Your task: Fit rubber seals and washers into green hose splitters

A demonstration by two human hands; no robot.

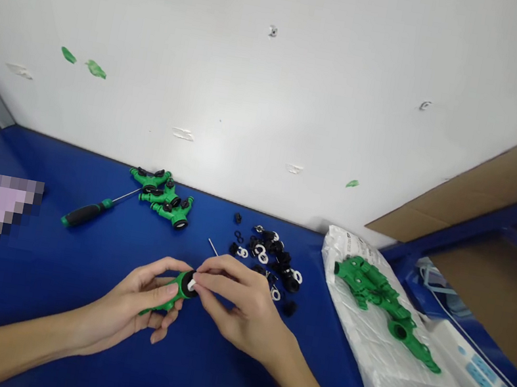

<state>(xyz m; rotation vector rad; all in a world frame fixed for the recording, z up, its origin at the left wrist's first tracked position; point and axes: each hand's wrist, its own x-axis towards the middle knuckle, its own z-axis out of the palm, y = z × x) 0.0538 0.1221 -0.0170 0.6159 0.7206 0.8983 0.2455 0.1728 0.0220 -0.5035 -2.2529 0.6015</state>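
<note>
Near the middle of the blue table, my left hand is closed around a green Y-shaped hose splitter, whose black round opening faces right. My right hand pinches a small white washer at that opening; how far in the washer sits cannot be made out. Beyond the right hand lies a loose pile of black fittings and white washers. A thin light rod shows just behind the right fingers, its lower end hidden.
Several green splitters with black valves lie at the back left, beside a screwdriver. On the right, green splitter bodies rest on a white plastic bag. A white panel rises behind the table. A pixelated pink patch covers the left edge.
</note>
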